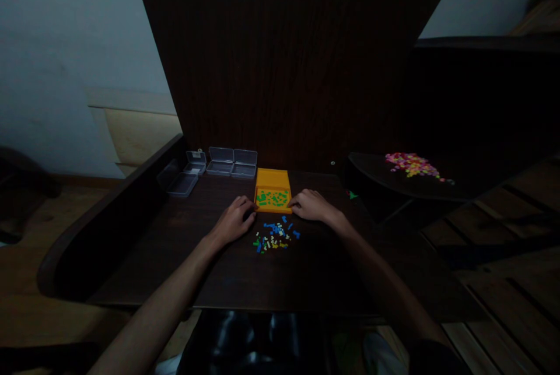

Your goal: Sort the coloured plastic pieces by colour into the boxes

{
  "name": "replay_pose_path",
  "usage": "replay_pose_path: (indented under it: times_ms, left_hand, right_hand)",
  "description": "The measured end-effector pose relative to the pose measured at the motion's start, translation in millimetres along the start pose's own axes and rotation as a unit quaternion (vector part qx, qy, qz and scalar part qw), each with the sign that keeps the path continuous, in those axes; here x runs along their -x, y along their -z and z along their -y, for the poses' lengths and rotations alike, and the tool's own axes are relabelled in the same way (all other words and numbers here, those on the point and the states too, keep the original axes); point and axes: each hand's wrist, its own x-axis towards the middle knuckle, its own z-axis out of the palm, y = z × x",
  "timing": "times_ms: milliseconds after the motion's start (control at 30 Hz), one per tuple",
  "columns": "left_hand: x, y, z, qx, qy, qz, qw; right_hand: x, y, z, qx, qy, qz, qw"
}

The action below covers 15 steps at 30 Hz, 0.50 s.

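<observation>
A yellow box (273,178) lies on the dark table with its lid folded back. Many small green pieces (272,198) are spread inside its front part. My left hand (235,218) grips the box's left edge near the front corner, thumb and fingers bent. On the opposite side, my right hand (311,204) has its fingertips closed on the right edge by the front corner. Just in front of the box is a loose pile of small toy-brick-like pieces (275,236) in blue, white, yellow and green. Neither hand touches that pile.
Several clear plastic cases (221,169) stand with raised lids at the back left. A heap of pink, red and yellow bits (413,165) lies on a dark side shelf at right. A small green object (353,195) sits near the table's right side. A tall dark panel (289,72) rises behind.
</observation>
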Motion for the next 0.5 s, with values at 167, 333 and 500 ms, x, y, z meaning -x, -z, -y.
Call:
replay_pose_path:
  times_ms: [167, 333, 500]
  left_hand:
    - [0.2, -0.8, 0.9, 0.000, -0.003, -0.002, 1.000]
    - [0.6, -1.8, 3.0, -0.002, -0.005, 0.002, 1.000]
    - [0.7, 0.0, 1.4, -0.003, -0.007, 0.002, 1.000]
  right_hand:
    - [-1.3, -2.5, 0.1, 0.011, -0.012, 0.014, 1.000]
    - [-4.3, -3.1, 1.2, 0.016, -0.018, 0.009, 1.000]
    - [-5.6, 0.7, 2.8, 0.002, -0.023, -0.006, 1.000]
